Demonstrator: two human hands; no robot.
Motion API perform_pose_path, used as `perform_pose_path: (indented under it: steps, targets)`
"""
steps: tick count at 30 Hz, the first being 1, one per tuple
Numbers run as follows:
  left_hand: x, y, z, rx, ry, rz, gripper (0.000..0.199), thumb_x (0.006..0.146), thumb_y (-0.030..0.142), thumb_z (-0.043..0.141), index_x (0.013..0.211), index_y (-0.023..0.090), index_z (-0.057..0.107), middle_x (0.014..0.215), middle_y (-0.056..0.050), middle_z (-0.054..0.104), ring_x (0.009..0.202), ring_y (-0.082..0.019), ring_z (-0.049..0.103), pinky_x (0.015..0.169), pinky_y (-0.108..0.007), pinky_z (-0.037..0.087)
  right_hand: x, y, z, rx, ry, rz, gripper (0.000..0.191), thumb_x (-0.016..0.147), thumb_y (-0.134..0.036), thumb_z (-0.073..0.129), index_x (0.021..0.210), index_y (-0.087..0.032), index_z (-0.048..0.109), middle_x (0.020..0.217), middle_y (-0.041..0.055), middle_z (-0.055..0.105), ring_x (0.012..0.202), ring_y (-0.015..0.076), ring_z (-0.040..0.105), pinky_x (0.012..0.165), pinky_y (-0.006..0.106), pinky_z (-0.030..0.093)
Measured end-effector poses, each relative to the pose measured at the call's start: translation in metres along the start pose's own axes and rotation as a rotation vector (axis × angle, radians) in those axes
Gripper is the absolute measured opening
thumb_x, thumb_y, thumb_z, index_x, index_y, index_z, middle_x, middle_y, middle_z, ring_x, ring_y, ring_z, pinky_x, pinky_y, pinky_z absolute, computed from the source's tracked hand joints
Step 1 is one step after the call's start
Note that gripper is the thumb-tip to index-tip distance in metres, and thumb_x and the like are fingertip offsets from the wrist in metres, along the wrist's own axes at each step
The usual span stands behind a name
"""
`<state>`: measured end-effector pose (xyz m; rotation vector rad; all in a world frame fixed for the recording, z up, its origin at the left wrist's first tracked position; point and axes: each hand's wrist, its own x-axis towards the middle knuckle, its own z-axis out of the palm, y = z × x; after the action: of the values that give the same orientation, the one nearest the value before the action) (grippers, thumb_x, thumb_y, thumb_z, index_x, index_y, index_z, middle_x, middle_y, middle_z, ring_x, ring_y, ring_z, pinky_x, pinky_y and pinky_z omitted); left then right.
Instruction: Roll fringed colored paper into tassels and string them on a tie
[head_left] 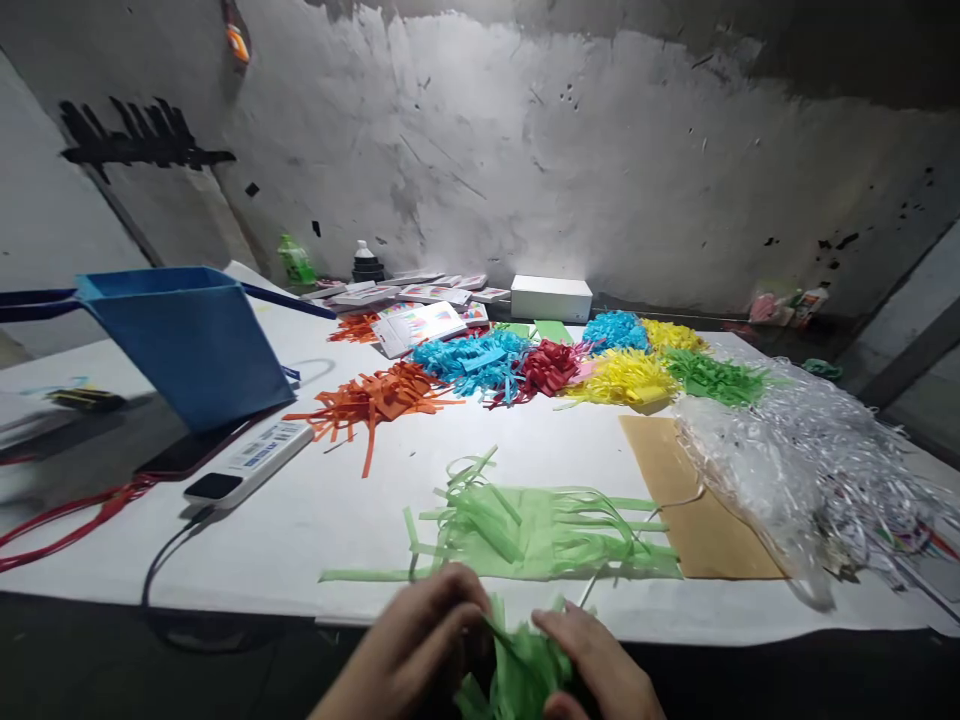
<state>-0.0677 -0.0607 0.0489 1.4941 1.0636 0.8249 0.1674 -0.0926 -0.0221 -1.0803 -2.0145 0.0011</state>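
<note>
A bunch of green tissue paper fringe (525, 670) is held between my hands at the table's front edge. My left hand (431, 640) is closed, its curled fingers gripping the left side of the bunch. On the other side, my right hand (604, 655) holds the paper with thumb and fingers bent around it. Parts of the fingertips are hidden by the paper and the lower picture edge. Just beyond my hands lies a flat light-green tissue sheet (536, 530) with strips cut at both ends. A thin pale string or strip (592, 585) shows near my right fingers.
Fringed bundles in orange (390, 395), blue (480, 360), red (551, 368), yellow (626, 375) and green (712, 375) line the table's middle. Clear plastic (817, 460) heaps at right beside brown card (675, 480). A blue container (187, 340) and white power bank (251, 463) stand left.
</note>
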Motion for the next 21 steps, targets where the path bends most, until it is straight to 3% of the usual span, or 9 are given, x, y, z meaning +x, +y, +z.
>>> perform_pose_path:
  steps: [2,6,9,12,15,16,17,19,21]
  targets:
    - [-0.004,0.003,-0.048,0.084,0.272,-0.013,0.037,0.084,0.057,0.062,0.083,0.019,0.064,0.063,0.002,0.062,0.055,-0.014,0.054,0.052,-0.023,0.044,0.011,0.009,0.006,-0.073,-0.025,-0.005,0.038,0.102,-0.034,0.043,0.136,-0.02,0.053,0.121,0.0101,0.071,0.114,0.0232,0.066,0.095,0.031,0.056]
    - [0.006,0.016,-0.156,0.533,0.81,0.004,0.038,0.086,0.054,0.054,0.1,0.021,0.067,0.069,0.004,0.066,0.063,-0.015,0.059,0.067,-0.029,0.05,0.036,0.029,0.024,-0.199,-0.124,-0.105,0.046,0.091,-0.009,0.047,0.136,-0.012,0.054,0.135,0.0131,0.062,0.126,0.0261,0.058,0.105,0.043,0.051]
    - [0.029,0.02,-0.187,1.023,0.914,0.164,0.055,0.092,0.057,0.037,0.11,0.014,0.066,0.106,-0.008,0.071,0.105,-0.029,0.063,0.097,-0.05,0.045,0.042,0.04,0.038,-0.239,-0.162,-0.152,0.036,0.09,-0.01,0.051,0.124,-0.011,0.063,0.125,0.0125,0.068,0.118,0.0263,0.063,0.105,0.044,0.051]
    - [0.048,0.007,-0.14,1.078,0.674,0.396,0.053,0.097,0.049,0.038,0.121,0.008,0.062,0.125,-0.019,0.066,0.12,-0.032,0.058,0.105,-0.05,0.041,0.036,0.045,0.043,-0.258,-0.143,-0.186,0.029,0.093,-0.015,0.053,0.119,-0.012,0.066,0.121,0.0107,0.071,0.113,0.0255,0.067,0.104,0.041,0.052]
    - [0.054,-0.011,-0.05,0.875,-0.027,0.467,0.036,0.099,0.038,0.047,0.129,0.023,0.061,0.127,-0.01,0.068,0.115,-0.023,0.064,0.1,-0.034,0.049,0.027,0.047,0.039,-0.267,-0.092,-0.211,0.03,0.096,-0.019,0.051,0.122,-0.012,0.064,0.121,0.0097,0.071,0.113,0.0244,0.067,0.102,0.037,0.053]
    - [0.054,-0.016,-0.024,0.834,-0.26,0.47,0.044,0.096,0.042,0.054,0.137,0.025,0.055,0.135,-0.01,0.064,0.121,-0.024,0.061,0.106,-0.035,0.045,0.024,0.048,0.037,-0.28,-0.084,-0.223,0.031,0.096,-0.019,0.05,0.123,-0.012,0.064,0.122,0.0093,0.071,0.113,0.0237,0.067,0.102,0.036,0.053]
    - [0.055,-0.021,-0.004,0.811,-0.369,0.463,0.058,0.092,0.048,0.059,0.144,0.025,0.047,0.141,-0.012,0.059,0.128,-0.027,0.055,0.113,-0.042,0.038,0.021,0.049,0.034,-0.3,-0.081,-0.237,0.031,0.096,-0.019,0.049,0.123,-0.012,0.064,0.122,0.0093,0.071,0.113,0.0234,0.067,0.101,0.035,0.053]
    - [0.059,-0.029,0.013,0.825,-0.47,0.427,0.072,0.088,0.056,0.06,0.149,0.023,0.04,0.149,-0.016,0.05,0.139,-0.035,0.043,0.119,-0.057,0.022,0.017,0.052,0.029,-0.339,-0.08,-0.269,0.031,0.096,-0.019,0.049,0.122,-0.011,0.065,0.121,0.0098,0.071,0.112,0.0233,0.068,0.1,0.035,0.054]
    - [0.068,-0.037,0.004,0.91,-0.393,0.339,0.075,0.088,0.06,0.056,0.149,0.018,0.041,0.153,-0.021,0.042,0.143,-0.042,0.033,0.115,-0.07,0.01,0.012,0.055,0.024,-0.368,-0.083,-0.3,0.029,0.096,-0.019,0.05,0.119,-0.01,0.066,0.12,0.011,0.072,0.111,0.0241,0.068,0.098,0.036,0.055]
